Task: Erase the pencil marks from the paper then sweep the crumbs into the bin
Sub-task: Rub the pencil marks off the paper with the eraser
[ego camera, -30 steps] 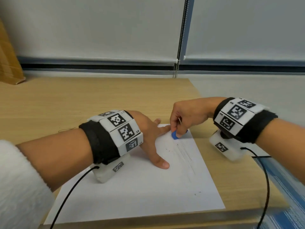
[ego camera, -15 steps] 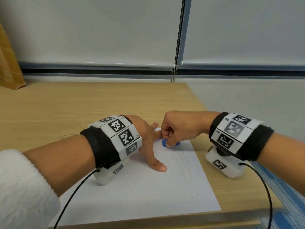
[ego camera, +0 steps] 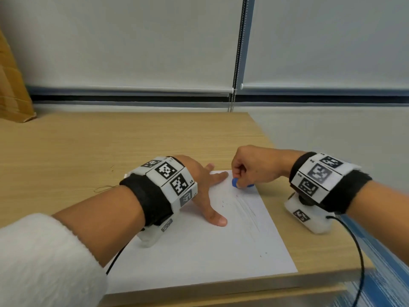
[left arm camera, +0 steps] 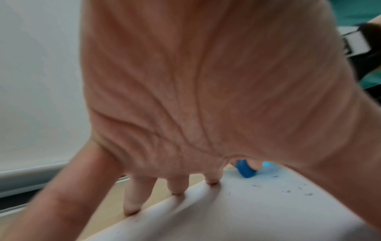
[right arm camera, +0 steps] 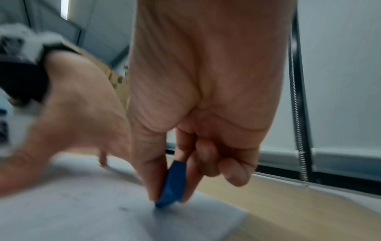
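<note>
A white sheet of paper [ego camera: 199, 251] lies near the front right of the wooden table [ego camera: 88, 147]. Faint pencil lines [ego camera: 249, 209] run down its right part, with dark crumbs [left arm camera: 286, 190] beside them. My right hand [ego camera: 250, 171] pinches a small blue eraser [ego camera: 235, 182] between thumb and fingers and presses it on the paper's far right corner; the right wrist view shows the eraser [right arm camera: 172, 184] edge-down on the sheet. My left hand [ego camera: 205, 191] lies flat with spread fingers [left arm camera: 177, 185] holding the paper down by its far edge.
Roller blinds [ego camera: 132, 41] with a bead chain [ego camera: 236, 63] hang behind the table. A brown cardboard box [ego camera: 11, 85] stands at the back left. The table's right edge [ego camera: 265, 138] drops to a grey floor, with blue striped flooring [ego camera: 376, 273] at the lower right. No bin is visible.
My right hand has rubbed the eraser left and then back right at the paper's far corner. The left hand has stayed pressed on the sheet. The camera has tilted a little.
</note>
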The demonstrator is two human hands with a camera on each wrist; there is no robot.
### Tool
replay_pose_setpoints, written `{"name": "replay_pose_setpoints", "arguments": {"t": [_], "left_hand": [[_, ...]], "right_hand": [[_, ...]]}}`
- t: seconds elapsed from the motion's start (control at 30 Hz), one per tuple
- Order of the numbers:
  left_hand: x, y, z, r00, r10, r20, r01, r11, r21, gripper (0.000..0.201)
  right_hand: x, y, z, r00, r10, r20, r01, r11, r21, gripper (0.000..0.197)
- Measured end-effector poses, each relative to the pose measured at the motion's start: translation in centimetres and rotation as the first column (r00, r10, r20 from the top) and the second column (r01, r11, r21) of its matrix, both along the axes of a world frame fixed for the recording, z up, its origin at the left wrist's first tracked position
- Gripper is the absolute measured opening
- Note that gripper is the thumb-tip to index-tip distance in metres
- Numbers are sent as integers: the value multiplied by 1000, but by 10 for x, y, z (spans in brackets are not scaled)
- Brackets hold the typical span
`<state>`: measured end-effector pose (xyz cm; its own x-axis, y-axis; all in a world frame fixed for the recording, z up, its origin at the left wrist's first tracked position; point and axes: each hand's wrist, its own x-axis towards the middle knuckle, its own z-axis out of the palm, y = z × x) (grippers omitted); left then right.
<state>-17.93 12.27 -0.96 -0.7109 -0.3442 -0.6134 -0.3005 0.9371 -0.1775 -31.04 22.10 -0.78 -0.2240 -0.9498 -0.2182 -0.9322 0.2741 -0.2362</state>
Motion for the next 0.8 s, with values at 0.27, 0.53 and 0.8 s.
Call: {"name": "replay_pose_setpoints", "arguments": {"t": [0.27, 0.53, 0.8], "left_hand": [[0, 3, 0, 1000, -14, -12, 14, 1000, -25, 117], [1, 6, 2, 1000, -16, -22, 15, 999, -42, 116], [5, 10, 4, 998, -43, -54, 38, 995, -94, 112]], "right_hand": [[1, 1, 1, 998, -52, -24, 52, 999, -7, 11], [6, -6, 1, 997, -74, -34, 73, 997, -31, 11], [9, -8, 3, 992, -116, -50, 115, 993, -18, 15]]}}
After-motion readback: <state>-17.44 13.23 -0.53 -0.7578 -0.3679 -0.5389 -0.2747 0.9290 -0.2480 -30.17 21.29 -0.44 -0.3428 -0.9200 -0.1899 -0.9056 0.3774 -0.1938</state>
